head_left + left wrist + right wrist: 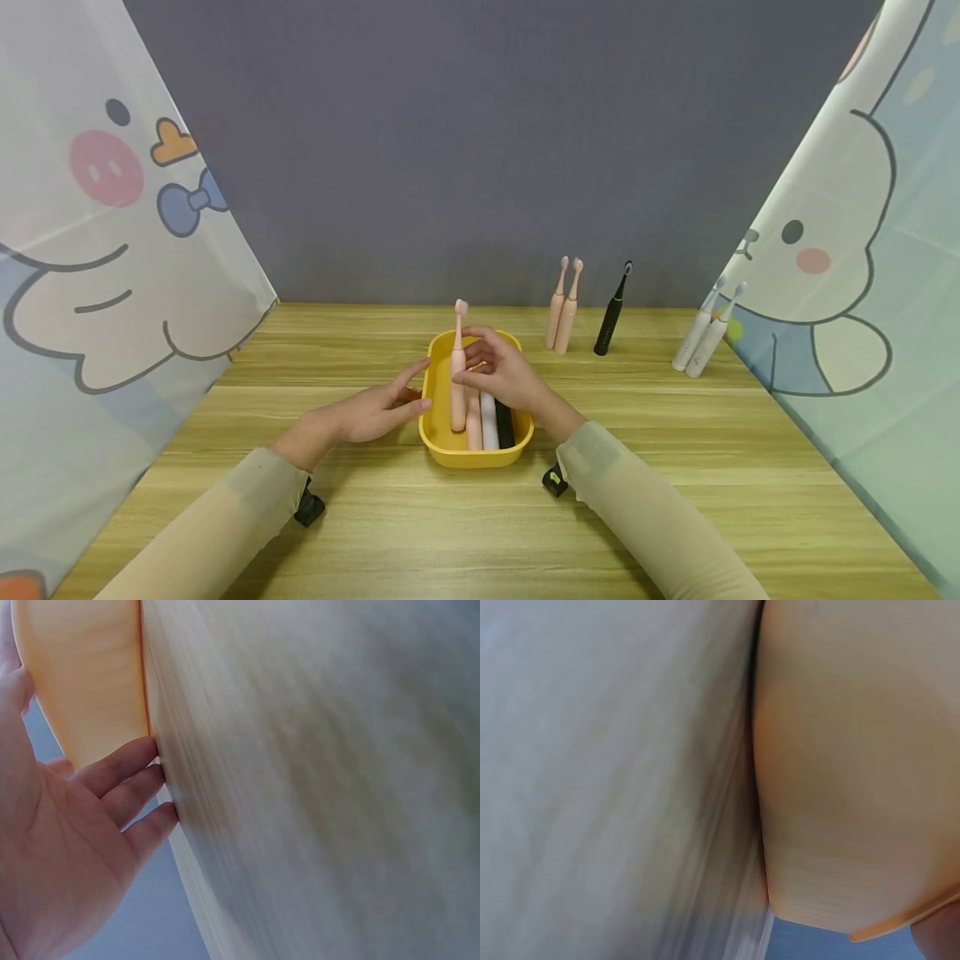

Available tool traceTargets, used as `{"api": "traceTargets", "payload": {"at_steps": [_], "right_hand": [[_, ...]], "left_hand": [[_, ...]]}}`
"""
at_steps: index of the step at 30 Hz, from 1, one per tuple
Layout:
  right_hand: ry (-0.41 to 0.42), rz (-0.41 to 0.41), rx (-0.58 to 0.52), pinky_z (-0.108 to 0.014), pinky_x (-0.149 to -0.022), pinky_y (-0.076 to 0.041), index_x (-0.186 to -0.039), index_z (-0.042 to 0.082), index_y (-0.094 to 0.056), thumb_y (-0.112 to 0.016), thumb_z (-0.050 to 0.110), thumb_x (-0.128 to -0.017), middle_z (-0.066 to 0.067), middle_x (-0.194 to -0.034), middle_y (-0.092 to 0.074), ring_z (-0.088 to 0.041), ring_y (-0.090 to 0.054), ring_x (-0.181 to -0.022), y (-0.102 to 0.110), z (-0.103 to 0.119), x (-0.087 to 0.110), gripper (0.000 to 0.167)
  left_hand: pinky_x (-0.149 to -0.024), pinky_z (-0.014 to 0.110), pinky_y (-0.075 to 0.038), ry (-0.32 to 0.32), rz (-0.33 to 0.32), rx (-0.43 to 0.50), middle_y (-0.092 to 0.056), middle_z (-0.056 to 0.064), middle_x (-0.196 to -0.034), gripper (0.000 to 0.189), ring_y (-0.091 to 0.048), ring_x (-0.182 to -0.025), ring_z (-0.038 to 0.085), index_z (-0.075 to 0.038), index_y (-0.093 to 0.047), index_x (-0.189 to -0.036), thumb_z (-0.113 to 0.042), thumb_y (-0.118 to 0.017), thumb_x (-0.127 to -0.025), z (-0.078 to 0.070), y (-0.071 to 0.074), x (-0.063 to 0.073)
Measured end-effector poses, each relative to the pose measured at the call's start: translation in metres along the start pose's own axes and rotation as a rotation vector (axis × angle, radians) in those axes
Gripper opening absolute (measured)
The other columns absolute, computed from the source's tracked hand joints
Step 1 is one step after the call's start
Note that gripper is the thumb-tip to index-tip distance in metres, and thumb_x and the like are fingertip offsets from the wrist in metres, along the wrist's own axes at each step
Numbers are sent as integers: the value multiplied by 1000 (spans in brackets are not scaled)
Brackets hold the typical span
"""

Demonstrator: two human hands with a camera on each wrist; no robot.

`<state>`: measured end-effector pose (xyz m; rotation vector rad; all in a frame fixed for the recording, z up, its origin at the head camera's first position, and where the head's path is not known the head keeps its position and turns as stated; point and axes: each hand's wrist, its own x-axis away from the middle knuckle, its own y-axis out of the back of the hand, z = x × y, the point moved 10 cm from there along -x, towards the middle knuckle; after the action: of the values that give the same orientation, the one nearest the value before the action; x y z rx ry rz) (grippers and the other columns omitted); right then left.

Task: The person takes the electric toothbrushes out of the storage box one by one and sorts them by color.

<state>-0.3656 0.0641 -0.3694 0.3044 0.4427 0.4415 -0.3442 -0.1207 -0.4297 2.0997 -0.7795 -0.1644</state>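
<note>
A yellow basket (465, 460) sits on the table, holding several electric toothbrushes. My right hand (504, 372) reaches over it and pinches a pink electric toothbrush (458, 408) between thumb and fingers, its brush head pointing away from me. Beside that one lie another pink toothbrush (474, 429), a white toothbrush (489, 425) and a black toothbrush (505, 427), their upper parts hidden under my hand. My left hand (378, 411) is at the basket's left side with fingers extended. In the left wrist view its fingers (131, 769) lie along the basket wall (90, 682) and the tabletop.
Two pink toothbrushes (561, 321) stand at the back right of the wooden table (360, 517). A black toothbrush (611, 317) stands beside them, and two white toothbrushes (701, 340) are farther right. A grey panel (480, 150) rises behind; printed cloths (817, 333) flank the table.
</note>
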Motion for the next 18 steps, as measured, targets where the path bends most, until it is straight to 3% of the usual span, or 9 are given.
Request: {"api": "traceTargets", "payload": {"at_steps": [12,18], "right_hand": [[12,-5,-16,-41,-99,-64,-153,11,-52,-81,1,-98,-21,-126,-74,-25,-74,-110,1,1,1,62],[31,7,15,-37,-95,-64,-150,9,-55,-82,3,-98,-19,-125,-75,-25,-75,-109,0,2,1,58]], "left_hand": [[-129,67,-36,-5,1,5,-60,17,-161,83,-54,-152,41,-31,-4,-178,-65,-45,-113,-3,0,1],[-129,68,-36,4,5,13,-58,16,-162,84,-53,-153,42,-34,-3,-178,-67,-44,-113,-1,0,1]]}}
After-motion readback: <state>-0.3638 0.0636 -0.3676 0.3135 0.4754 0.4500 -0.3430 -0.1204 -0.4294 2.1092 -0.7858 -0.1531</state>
